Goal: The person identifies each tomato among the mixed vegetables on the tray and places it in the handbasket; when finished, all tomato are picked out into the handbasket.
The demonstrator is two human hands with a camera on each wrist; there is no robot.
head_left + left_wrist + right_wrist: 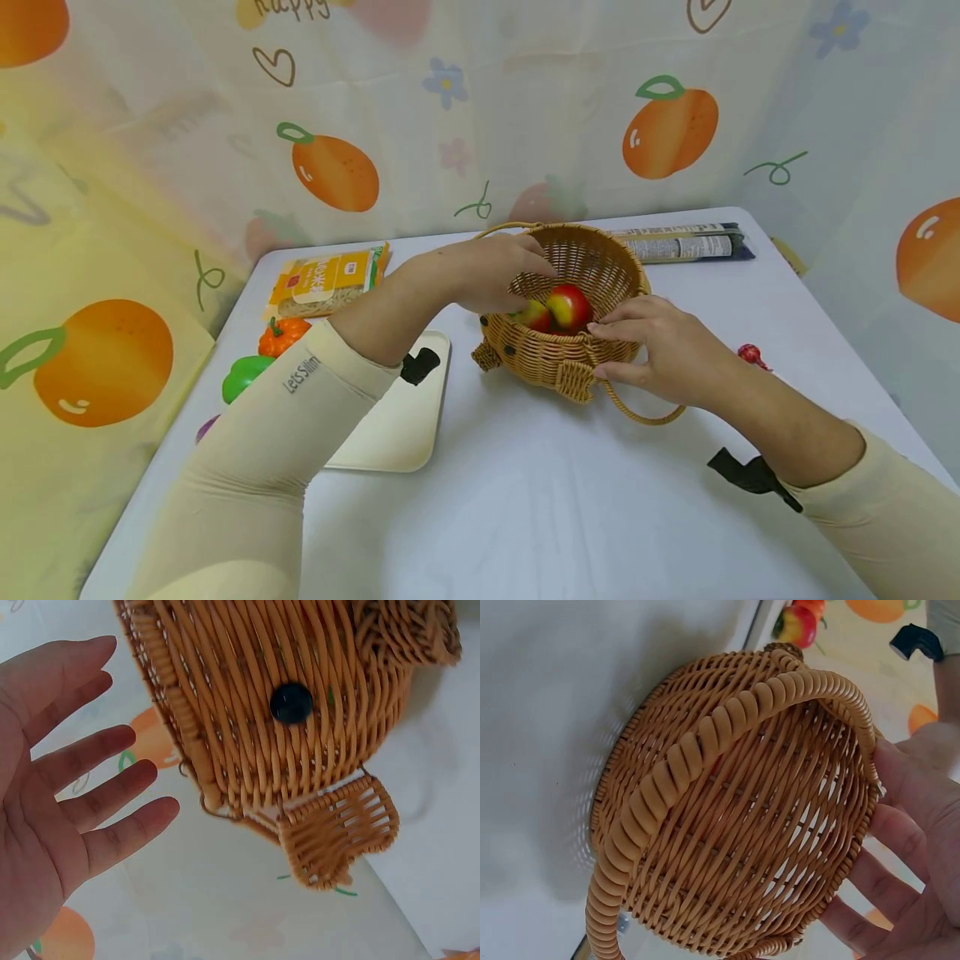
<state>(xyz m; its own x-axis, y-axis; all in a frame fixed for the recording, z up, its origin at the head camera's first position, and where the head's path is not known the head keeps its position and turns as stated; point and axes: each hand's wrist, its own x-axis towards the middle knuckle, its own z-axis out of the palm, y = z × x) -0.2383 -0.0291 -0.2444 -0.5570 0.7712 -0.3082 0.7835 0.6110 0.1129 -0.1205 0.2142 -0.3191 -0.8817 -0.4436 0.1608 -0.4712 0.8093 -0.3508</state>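
A wicker basket (536,354) with a button eye and small woven ears stands on the table. Two red-and-yellow apples (570,308) lie in it. My left hand (498,271) hovers over the basket's left rim, beside the apples; the left wrist view shows its fingers (112,832) spread and the palm holding nothing. With my right hand (663,350) I hold the basket's right rim, thumb low by the handle and fingers on the rim's edge. The rope-wrapped handle (697,754) hangs down outside on that side.
Left of the basket lies a cream tray (408,433), partly under my left arm. Farther left are an orange pumpkin (281,335), a green pepper (243,375) and a yellow food packet (322,279). Behind the basket lies a long dark package (690,244); a small red item (752,355) sits right.
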